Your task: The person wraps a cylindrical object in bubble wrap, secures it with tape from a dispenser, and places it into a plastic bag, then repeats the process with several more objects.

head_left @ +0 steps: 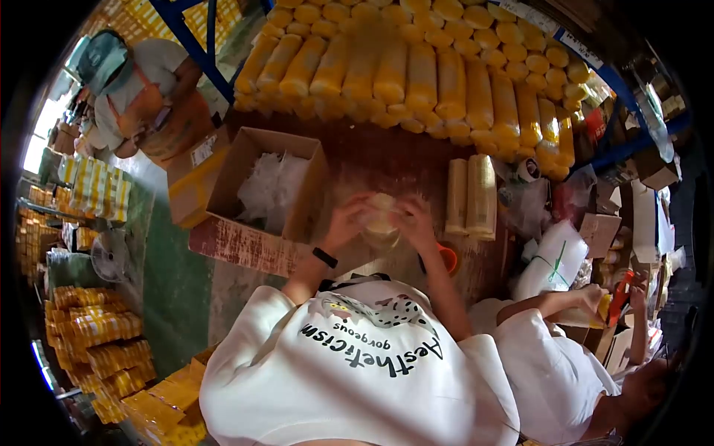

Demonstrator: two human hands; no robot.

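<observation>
My left hand (352, 218), with a black band at its wrist, and my right hand (411, 219) meet over the wooden bench (357, 160). Their fingers are curled around a pale yellowish, see-through round item (382, 220) held between them. Blur and glare hide its exact kind. Left of my hands stands an open cardboard box (306, 189) containing crumpled clear plastic wrap (271, 186). To their right, two long yellowish wrapped rolls (468, 197) lie side by side. An orange round object (448, 259) sits close to my right forearm, partly hidden by it.
Many yellow-orange wrapped cylinders (387, 70) are stacked along the bench's far side, beneath blue rack posts (201, 48). A person in a cap (141, 89) stands far left. Beside me on the right, a co-worker's hand (593, 299) is near a red-orange tool (619, 297). Yellow-taped parcels (97, 334) pile up at left.
</observation>
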